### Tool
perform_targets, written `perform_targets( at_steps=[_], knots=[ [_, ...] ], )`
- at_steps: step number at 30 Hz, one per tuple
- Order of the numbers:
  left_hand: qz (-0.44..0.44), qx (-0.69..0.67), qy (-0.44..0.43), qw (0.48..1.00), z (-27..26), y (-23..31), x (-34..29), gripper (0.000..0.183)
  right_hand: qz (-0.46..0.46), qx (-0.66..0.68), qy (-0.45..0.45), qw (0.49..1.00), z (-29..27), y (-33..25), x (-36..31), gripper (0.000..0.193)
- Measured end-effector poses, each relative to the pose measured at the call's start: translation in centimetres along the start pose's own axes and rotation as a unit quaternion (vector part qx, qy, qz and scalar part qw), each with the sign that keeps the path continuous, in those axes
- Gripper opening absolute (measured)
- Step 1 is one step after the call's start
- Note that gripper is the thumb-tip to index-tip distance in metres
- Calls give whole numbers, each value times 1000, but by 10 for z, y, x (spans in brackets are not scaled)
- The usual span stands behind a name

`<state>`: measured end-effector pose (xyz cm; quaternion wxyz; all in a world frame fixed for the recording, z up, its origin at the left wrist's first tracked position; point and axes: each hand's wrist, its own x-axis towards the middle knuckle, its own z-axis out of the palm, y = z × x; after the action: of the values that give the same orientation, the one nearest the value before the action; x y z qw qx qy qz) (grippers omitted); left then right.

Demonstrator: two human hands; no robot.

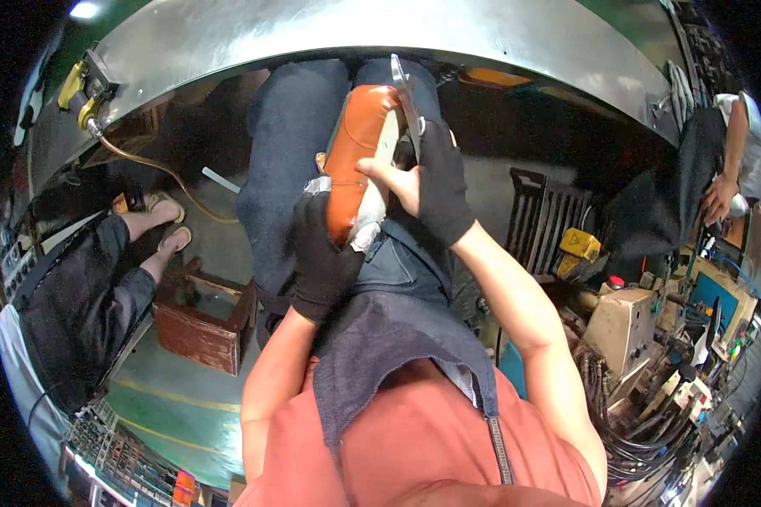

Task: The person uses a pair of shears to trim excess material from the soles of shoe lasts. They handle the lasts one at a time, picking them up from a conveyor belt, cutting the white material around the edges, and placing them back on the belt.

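A brown leather shoe [357, 139] lies lengthwise over my lap, its rounded end pointing away from me. Along its right side runs a pale, off-white underside [385, 152], with whitish wrapping at the near end. My left hand [325, 258], in a black glove with white tape on a finger, is closed around the shoe's near left side. On the right, my gloved right hand [438, 186] grips a thin grey metal tool [403, 95] whose upper part stands against the shoe's far right edge; its exact kind is unclear. The right thumb rests on the shoe; the other fingers are mostly hidden.
A metal-topped bench [347, 29] curves across in front of my knees. At left, a yellow air tool [78, 97] trails a hose; below it are a wooden stool [199, 329] and a seated person's feet [167, 224]. Machinery [626, 329] and another person's hand [720, 198] are at right.
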<state>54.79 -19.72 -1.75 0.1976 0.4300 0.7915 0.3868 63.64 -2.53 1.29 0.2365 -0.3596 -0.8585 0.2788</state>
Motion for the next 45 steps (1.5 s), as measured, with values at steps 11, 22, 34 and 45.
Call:
perform_targets(
  at_steps=[11,22,34,45],
  knots=[
    [-51,75,-77,993,-16,20,6,46,157,157,-402,888,-93,33,-49,42],
    [65,79,56,993,2,3,3,30,3,159,-542,825,-59,23,-13,46],
    [16,61,133,989,4,-6,7,27,97,147,-584,793,-72,11,11,42],
    [-177,-95,107,974,14,-20,-3,15,115,150,-577,795,-62,29,-7,38]
  ],
)
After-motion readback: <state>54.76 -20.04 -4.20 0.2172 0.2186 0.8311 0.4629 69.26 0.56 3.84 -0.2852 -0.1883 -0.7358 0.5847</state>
